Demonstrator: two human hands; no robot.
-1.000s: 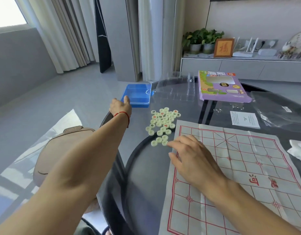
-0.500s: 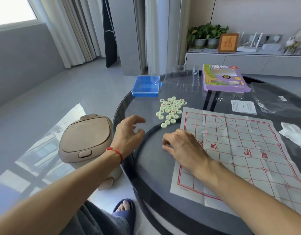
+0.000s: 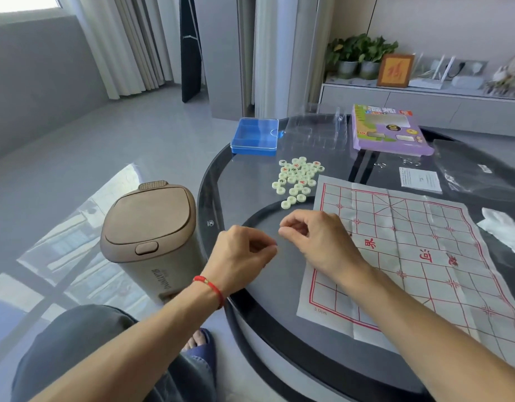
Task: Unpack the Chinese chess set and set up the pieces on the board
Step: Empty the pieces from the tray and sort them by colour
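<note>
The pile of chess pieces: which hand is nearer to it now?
Right. The right hand is just below the pile of chess pieces, at the board's edge; the left hand is lower and further left.

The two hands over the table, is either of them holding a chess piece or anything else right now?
It cannot be told. The left hand and right hand both have fingers curled in a pinch, but nothing shows between them. The chess pieces lie apart in a pile.

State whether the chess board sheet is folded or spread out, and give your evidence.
Spread out. The board sheet lies open and flat on the glass table, its red grid showing; only fold creases remain.
</note>
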